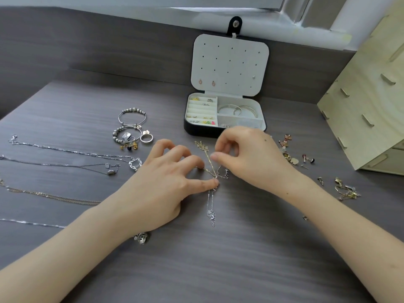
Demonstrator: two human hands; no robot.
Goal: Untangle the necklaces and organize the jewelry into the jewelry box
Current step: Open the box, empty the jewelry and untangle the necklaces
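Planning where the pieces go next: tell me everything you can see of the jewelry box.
The jewelry box is black outside, pale inside, open on the table. Its upright lid, topped by a snap tab, has a holed panel carrying two pinkish earrings and one stud. Ring rolls on the left hold small pieces; bangles lie in the rear right compartment. The right hand hides its front right corner.

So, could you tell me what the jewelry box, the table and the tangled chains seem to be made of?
The jewelry box looks like matte black faux leather outside, with pale soft-looking lining. The table seems dark grey wood-grain laminate, judging by its even streaks. The tangled chains are fine metal links, one gold-toned, one silver-toned, glinting.
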